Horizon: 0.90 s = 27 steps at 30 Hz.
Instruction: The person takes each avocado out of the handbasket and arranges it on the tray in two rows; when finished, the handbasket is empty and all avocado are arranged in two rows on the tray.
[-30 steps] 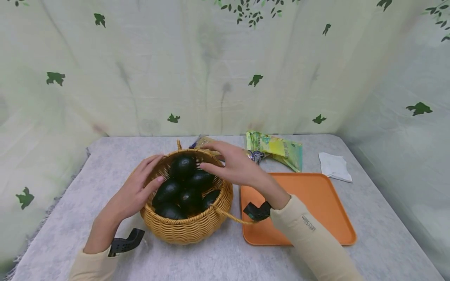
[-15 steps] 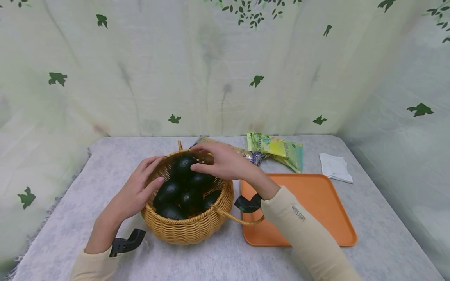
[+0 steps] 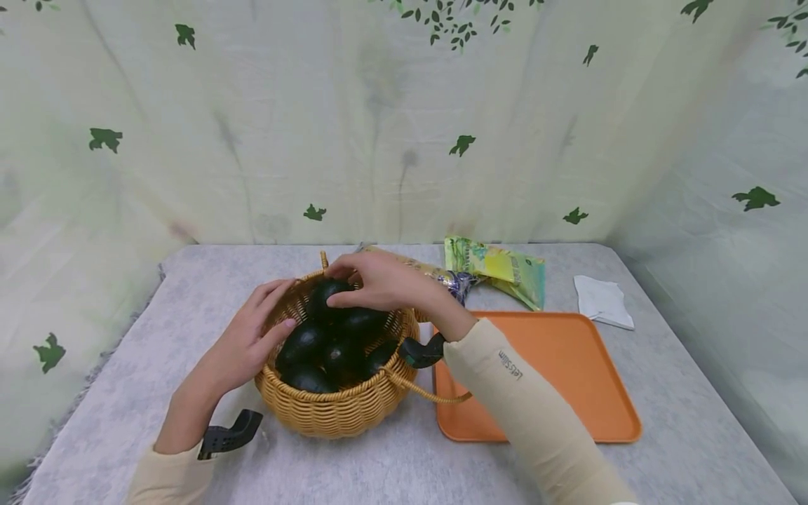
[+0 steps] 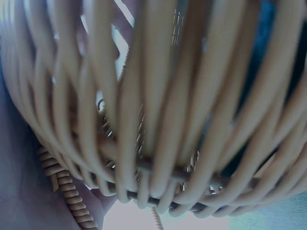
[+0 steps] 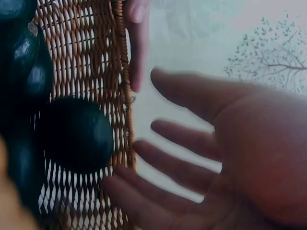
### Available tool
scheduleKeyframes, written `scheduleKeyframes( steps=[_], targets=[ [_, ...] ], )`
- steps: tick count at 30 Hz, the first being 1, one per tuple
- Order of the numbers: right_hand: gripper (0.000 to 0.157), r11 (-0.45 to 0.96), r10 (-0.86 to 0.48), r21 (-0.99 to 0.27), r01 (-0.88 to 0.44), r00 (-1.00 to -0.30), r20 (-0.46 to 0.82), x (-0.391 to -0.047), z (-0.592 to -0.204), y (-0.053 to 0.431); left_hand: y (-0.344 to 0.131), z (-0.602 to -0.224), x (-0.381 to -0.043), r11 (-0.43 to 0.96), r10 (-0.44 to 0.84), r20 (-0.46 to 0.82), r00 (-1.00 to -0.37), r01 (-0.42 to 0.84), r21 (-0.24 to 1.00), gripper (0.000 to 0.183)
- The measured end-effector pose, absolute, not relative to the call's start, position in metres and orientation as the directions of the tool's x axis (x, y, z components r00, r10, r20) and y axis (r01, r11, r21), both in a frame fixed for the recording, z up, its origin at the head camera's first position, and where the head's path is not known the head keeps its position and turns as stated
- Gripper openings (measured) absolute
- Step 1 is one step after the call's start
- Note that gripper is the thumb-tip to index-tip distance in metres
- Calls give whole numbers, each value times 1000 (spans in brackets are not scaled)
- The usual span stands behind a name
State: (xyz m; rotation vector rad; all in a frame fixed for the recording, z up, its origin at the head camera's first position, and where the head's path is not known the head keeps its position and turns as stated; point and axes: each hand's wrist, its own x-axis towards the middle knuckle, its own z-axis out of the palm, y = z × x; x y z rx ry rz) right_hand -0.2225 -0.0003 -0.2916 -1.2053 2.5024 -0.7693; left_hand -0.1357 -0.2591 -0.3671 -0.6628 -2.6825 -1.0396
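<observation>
A round wicker basket (image 3: 334, 414) holds several dark green avocados (image 3: 303, 344). My left hand (image 3: 243, 344) rests on its left rim, fingers nearly straight and thumb over the inner side. Only the weave (image 4: 158, 96) shows up close in the left wrist view. Over the far part of the basket, my right hand (image 3: 379, 284) reaches above the topmost avocado (image 3: 320, 300). In the right wrist view its fingers (image 5: 172, 165) are spread and loosely bent, and that avocado (image 5: 76, 136) lies just beyond the fingertips, apart from the thumb.
An orange tray (image 3: 555, 379) lies right of the basket, with the basket's lowered handle (image 3: 435, 398) reaching its left edge. Behind are green-yellow snack packets (image 3: 499, 266) and a blue-gold wrapper (image 3: 457, 282). A white square packet (image 3: 602, 301) lies far right.
My right hand has moved left across the basket, from its right rim to over the topmost avocado. The left hand and the basket have stayed in place.
</observation>
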Motion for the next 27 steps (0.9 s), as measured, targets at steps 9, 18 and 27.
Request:
scheduleKeyframes(
  steps=[9,18,27],
  targets=[
    [51,529,-786,-572,-627,-616,-53,-228,-289,-9,-265,-369,-136,650,353,303,-885,465,601,66],
    [49,564,-776,-541,-624,-624,-89,-226,-290,-22,-266,-370,-137,649,359,314,-879,477,593,65],
    [51,567,-770,-539,-623,-633,-80,-227,-307,-19,-264,-370,-136,639,360,308,-881,474,606,64]
  ],
)
